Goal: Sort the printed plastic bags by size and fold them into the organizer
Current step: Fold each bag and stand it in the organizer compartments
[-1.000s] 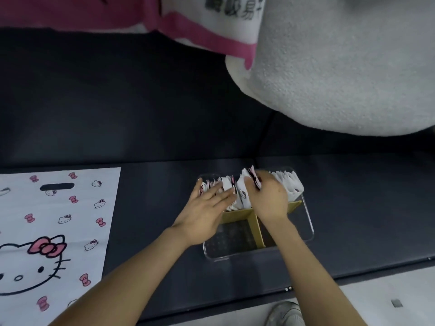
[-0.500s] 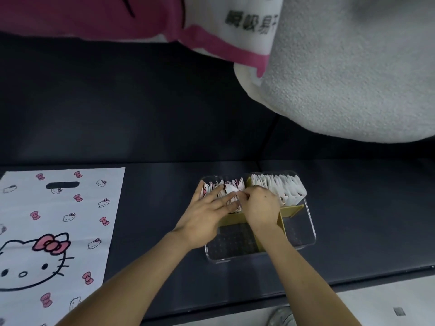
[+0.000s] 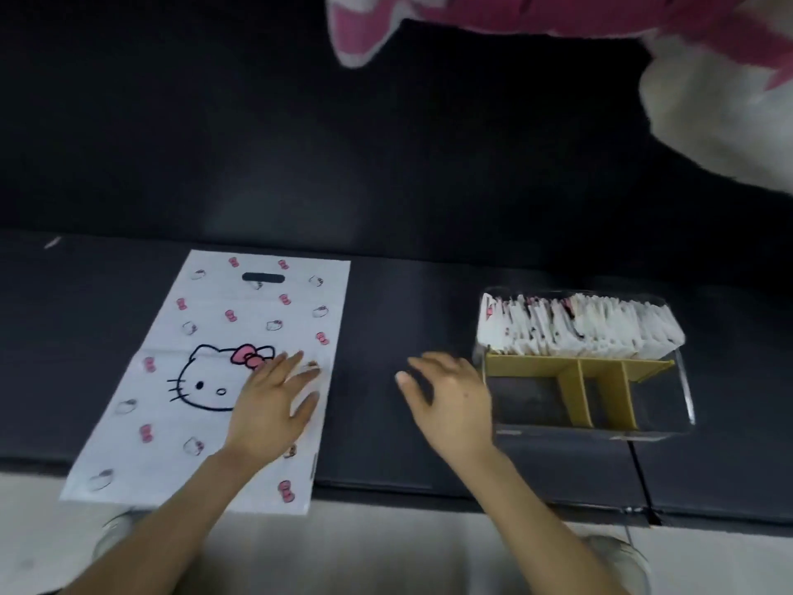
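A white plastic bag [image 3: 206,371] printed with a cartoon cat and pink bows lies flat on the dark table [image 3: 386,302], under the flat, spread left hand [image 3: 274,405], while the right hand [image 3: 450,401] hovers relaxed, holding nothing, beside the clear organizer [image 3: 661,418] packed with folded bags [image 3: 575,324].

In front of me runs a dark padded surface [image 3: 407,294], matte black, with a seam [image 3: 639,478] cutting across it to my right. Behind it rises a black back panel [image 3: 171,122] carrying a dull patch of light. Below the near edge lies a pale floor [image 3: 386,543]. Pink and white fluffy fabric [image 3: 708,122] hangs in at the top right
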Available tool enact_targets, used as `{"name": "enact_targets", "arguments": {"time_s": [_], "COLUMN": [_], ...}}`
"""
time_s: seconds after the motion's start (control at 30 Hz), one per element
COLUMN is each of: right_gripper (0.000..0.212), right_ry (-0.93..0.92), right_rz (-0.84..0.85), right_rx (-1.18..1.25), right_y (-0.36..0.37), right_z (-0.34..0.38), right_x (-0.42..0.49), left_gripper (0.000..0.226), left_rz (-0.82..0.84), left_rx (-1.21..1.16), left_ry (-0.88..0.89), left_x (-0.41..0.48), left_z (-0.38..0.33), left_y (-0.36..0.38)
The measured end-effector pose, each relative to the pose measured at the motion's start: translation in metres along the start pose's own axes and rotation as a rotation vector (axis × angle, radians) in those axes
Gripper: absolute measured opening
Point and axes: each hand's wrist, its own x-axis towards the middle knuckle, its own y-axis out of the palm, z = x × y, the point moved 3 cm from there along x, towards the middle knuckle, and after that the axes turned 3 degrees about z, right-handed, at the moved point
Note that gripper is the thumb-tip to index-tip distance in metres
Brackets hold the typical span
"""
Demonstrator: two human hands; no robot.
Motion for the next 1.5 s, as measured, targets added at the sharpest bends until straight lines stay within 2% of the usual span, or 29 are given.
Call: {"name": "enact_targets", "arguments": {"time_s": [0.13,0.2,0.27,0.33,0.4,0.43,0.5,0.57,0.6,0.7,0.77,0.83,0.9,0.97,1.0,1.03,1.1,1.17,1.2,1.3,1.33,1.5], "right_gripper": [0.061,0.074,0.067,0.042,0.023,0.018,0.025,0.029,0.028,0.027,0.017,0.016,0.019,0.010,0.008,0.010,0.027,0.047,0.045,0.013,0.008,0.018], "right_ry": [-0.184,-0.162,-0.179,-0.202,-0.217,-0.212,-0.144,0.010,0.140,0.532,0.714,0.823,0.969,1.176,1.266,1.299,1.269,1.145,1.056,0.753,0.682,0.708], "right_rz": [0.489,0.714,0.686,0.623,0.469,0.421,0.368,0.327,0.362,0.499,0.553,0.627,0.692,0.677,0.650,0.611,0.558,0.556,0.556,0.483,0.458,0.319], "right_rx": [0.034,0.077,0.057,-0.020,0.017,0.025,0.071,0.131,0.213,0.719,0.916,0.953,0.925,0.999,1.039,1.082,1.192,1.150,1.060,0.687,0.573,0.533], "right_y": [0.082,0.113,0.130,0.131,0.125,0.121,0.109,0.098,0.091,0.064,0.048,0.040,0.041,0.042,0.043,0.045,0.045,0.041,0.038,0.040,0.045,0.068], "right_z": [0.066,0.086,0.094,0.091,0.080,0.073,0.059,0.044,0.035,0.017,0.004,-0.004,-0.013,-0.016,-0.018,-0.021,-0.027,-0.030,-0.029,-0.034,-0.037,-0.042], "right_x": [-0.034,-0.045,-0.051,-0.055,-0.059,-0.062,-0.066,-0.066,-0.062,-0.047,-0.039,-0.034,-0.033,-0.031,-0.031,-0.031,-0.030,-0.030,-0.030,-0.032,-0.032,-0.026], "left_gripper": [0.080,0.095,0.104,0.113,0.121,0.119,0.115,0.108,0.104,0.099,0.093,0.089,0.088,0.083,0.071,0.050,0.007,0.018,0.018,0.016,0.018,0.028], "left_rz": [0.302,0.443,0.540,0.582,0.577,0.560,0.510,0.470,0.450,0.440,0.438,0.371,0.319,0.266,0.215,0.151,0.026,-0.038,-0.068,-0.099,-0.106,-0.121], "left_rx": [0.038,0.012,0.055,0.084,0.097,0.084,0.002,-0.114,-0.176,-0.453,-0.791,-1.049,-1.147,-1.219,-1.217,-1.185,-1.000,-0.859,-0.826,-0.702,-0.664,-0.586], "left_ry": [-0.310,-0.335,-0.291,-0.252,-0.186,-0.151,-0.109,-0.113,-0.122,-0.191,-0.314,-0.368,-0.373,-0.453,-0.508,-0.569,-0.664,-0.731,-0.767,-0.840,-0.836,-0.809], "left_x": [-0.055,-0.076,-0.085,-0.090,-0.093,-0.094,-0.094,-0.093,-0.092,-0.091,-0.093,-0.093,-0.091,-0.085,-0.082,-0.077,-0.067,-0.060,-0.058,-0.050,-0.047,-0.027], "left_z": [0.081,0.096,0.097,0.094,0.089,0.086,0.079,0.071,0.069,0.064,0.067,0.071,0.074,0.074,0.073,0.071,0.069,0.067,0.069,0.072,0.072,0.072], "left_y": [-0.009,-0.012,-0.013,-0.012,-0.009,-0.008,-0.007,-0.013,-0.018,-0.044,-0.063,-0.076,-0.077,-0.067,-0.059,-0.052,-0.037,-0.024,-0.019,-0.010,-0.009,-0.008]}}
